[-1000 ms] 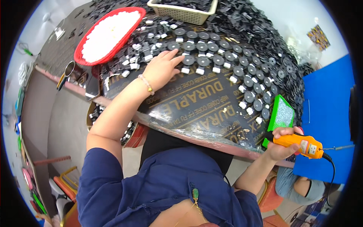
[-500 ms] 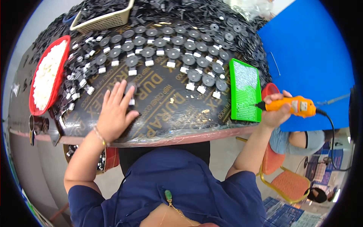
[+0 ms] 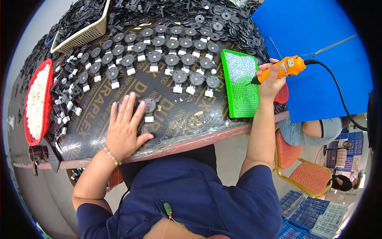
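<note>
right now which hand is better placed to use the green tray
Right hand, probably: it holds the driver pointing at the tray; the left hand is farther off, beside a disc.

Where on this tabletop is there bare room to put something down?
On the tabletop, one bare patch lies between the left hand and the black-and-white parts; another, pale-flecked, between the disc beside that hand and the green tray, below the disc rows. It is crowded along those rows and in the black heap behind.
</note>
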### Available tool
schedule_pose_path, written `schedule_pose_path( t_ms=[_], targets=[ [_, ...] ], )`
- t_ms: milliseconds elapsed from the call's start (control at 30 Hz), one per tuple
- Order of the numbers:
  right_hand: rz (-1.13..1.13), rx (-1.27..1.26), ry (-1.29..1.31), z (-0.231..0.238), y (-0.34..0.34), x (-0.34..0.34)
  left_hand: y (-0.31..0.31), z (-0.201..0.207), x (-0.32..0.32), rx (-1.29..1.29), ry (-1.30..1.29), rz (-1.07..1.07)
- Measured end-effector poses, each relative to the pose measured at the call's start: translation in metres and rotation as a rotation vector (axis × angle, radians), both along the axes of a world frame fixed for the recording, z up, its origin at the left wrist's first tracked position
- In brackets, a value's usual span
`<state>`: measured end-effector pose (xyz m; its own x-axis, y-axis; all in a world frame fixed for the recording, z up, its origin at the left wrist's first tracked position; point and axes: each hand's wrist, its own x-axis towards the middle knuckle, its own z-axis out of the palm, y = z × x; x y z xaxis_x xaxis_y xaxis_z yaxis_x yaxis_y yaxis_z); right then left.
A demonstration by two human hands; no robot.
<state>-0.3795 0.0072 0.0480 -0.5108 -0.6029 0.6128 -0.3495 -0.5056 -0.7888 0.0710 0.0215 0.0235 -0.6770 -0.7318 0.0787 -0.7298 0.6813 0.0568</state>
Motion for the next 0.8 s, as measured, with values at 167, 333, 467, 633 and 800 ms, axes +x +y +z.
schedule_pose_path(
  t_ms=[167, 333, 467, 633, 800],
  targets=[
    [0.048, -0.043, -0.038, -0.001, -0.001, -0.001, -0.022, 0.007, 0.019, 0.011, -0.019, 0.118],
    [0.048, -0.014, -0.006, 0.000, -0.002, -0.001, -0.023, 0.028, 0.005, 0.010, -0.018, 0.131],
    [0.024, -0.009, 0.002, 0.003, 0.002, -0.003, -0.027, 0.039, -0.021, 0.051, 0.153, 0.002],
    [0.020, -0.118, -0.017, 0.024, 0.018, 0.024, -0.030, 0.025, -0.037, 0.195, 0.265, -0.090],
    [0.400, -0.197, -0.213, 0.039, 0.025, 0.103, -0.021, 0.033, -0.053, 0.318, 0.266, -0.116]
  ],
)
